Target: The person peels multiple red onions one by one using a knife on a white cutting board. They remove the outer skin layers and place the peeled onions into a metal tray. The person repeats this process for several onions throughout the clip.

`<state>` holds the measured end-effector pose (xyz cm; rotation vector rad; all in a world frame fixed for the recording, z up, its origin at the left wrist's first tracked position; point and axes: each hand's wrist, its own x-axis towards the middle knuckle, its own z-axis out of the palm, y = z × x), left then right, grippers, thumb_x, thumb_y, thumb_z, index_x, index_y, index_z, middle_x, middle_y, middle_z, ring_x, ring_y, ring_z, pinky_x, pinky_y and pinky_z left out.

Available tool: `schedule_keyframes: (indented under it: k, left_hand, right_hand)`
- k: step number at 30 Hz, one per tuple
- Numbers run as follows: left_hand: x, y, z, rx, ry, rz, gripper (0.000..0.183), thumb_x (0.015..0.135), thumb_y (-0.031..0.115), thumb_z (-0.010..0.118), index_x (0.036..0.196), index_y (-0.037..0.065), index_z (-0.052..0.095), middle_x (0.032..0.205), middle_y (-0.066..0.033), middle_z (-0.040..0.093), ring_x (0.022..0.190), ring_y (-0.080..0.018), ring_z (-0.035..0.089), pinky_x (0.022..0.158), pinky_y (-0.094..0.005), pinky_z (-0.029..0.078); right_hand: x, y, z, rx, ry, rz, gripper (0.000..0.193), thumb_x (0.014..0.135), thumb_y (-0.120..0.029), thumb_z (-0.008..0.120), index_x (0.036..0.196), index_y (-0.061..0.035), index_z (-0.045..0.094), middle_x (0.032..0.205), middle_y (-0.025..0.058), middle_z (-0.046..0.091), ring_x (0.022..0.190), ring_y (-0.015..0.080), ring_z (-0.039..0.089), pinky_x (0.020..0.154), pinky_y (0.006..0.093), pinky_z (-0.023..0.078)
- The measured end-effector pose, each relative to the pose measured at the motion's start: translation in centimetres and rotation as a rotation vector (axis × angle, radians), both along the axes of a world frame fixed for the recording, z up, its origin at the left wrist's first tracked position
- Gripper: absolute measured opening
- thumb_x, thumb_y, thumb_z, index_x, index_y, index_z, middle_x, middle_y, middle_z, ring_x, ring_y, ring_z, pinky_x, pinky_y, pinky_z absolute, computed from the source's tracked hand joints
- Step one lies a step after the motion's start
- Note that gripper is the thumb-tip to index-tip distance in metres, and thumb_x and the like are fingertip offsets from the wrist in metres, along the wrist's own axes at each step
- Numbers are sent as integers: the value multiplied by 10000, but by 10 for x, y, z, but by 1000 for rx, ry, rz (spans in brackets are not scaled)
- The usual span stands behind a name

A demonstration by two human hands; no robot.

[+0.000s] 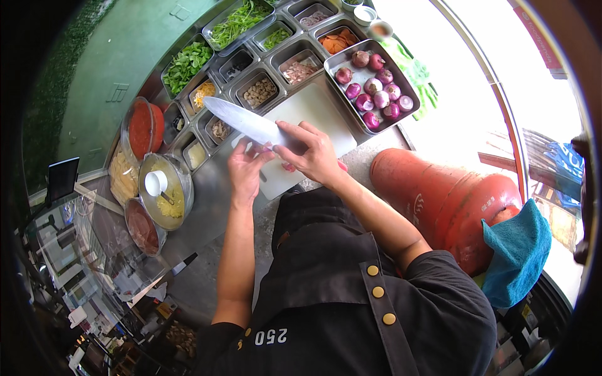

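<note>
My right hand (316, 155) is closed around a large chef's knife (241, 120), its broad blade pointing up and to the left over the metal containers. Bits of red show under and beside this hand; I cannot tell whether they are handle or onion. Close by the blade's lower edge, my left hand (248, 166) has its fingertips pinched together. What they hold, if anything, is too small to name. Both hands are above the white cutting board (320, 119). To its right stands a metal tray (407, 114) of purple onions (374, 86), one or more of them peeled.
Several metal containers of leafy greens (188, 64), sliced carrot (337, 41) and chopped meat (298, 71) line the far side. Left are a bowl of yellow food (169, 207) and a red-filled tub (144, 128). A red gas cylinder (439, 194) with a teal towel (517, 250) lies right.
</note>
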<state>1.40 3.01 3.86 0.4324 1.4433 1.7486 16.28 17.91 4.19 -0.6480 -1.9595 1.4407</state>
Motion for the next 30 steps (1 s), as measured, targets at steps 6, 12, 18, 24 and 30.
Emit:
schedule_keyframes:
  k: [6,12,18,24,30]
  left_hand:
    - [0,0,2,37,25,69,669,905,-162,843,1525,-24,637,1340,-109,743,1212,-180,716,1050,-325,622]
    - [-1,0,8,8,63,7,675,942,-177,791,1577,-40,608,1381,-122,746,1212,-178,721,1054,-325,609]
    - [-4,-2,6,-27,143,-26,657,941,-199,762,1565,-60,610,1437,-125,727,1251,-198,720,1082,-333,612]
    - [-11,-7,1,-73,201,-52,572,941,-190,773,1486,-43,678,1337,-88,743,1187,-182,721,1038,-340,613]
    - [-8,-4,5,-59,179,-47,510,944,-173,787,1430,-37,708,1263,-70,743,1128,-158,714,1015,-325,609]
  right_hand:
    - [-3,12,2,-70,12,-59,516,928,-236,901,1406,-85,776,921,120,683,701,245,719,675,391,574]
    - [-3,18,12,30,-42,-28,525,921,-258,903,1421,-150,786,901,98,654,731,242,721,693,399,582]
    - [-1,18,18,176,-150,-20,528,922,-331,895,1431,-232,792,904,65,653,756,276,721,703,433,594]
    - [6,16,17,210,-193,62,559,916,-299,905,1456,-227,779,949,74,668,791,290,718,747,436,594]
    - [6,15,13,230,-128,44,514,918,-331,896,1416,-249,801,905,55,656,753,288,716,698,439,596]
